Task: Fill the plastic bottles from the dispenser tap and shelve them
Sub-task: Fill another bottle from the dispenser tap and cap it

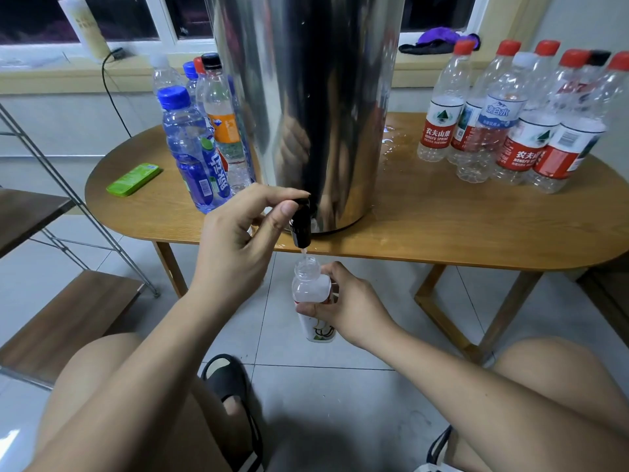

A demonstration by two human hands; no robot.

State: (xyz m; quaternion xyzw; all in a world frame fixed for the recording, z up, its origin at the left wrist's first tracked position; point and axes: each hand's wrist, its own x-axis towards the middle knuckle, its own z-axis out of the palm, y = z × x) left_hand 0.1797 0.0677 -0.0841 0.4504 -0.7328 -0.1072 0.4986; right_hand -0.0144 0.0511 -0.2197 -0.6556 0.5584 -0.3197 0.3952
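A tall steel dispenser (306, 97) stands on the wooden table (442, 226) with its black tap (301, 223) over the front edge. My left hand (238, 240) pinches the tap's lever between thumb and forefinger. Water runs from the spout into an uncapped clear bottle (311, 284) with a white printed label, held upright just below the table edge. My right hand (343, 304) grips that bottle around its middle. Several capped bottles (197, 141) with blue and orange labels stand left of the dispenser. Several red-capped bottles (510, 131) stand at the right.
A metal-framed shelf with wooden boards (68, 318) stands at the left. A green flat box (134, 178) lies on the table's left end. Water is spilled on the table right of the dispenser. My knees and a black slipper (231, 396) are below on the tiled floor.
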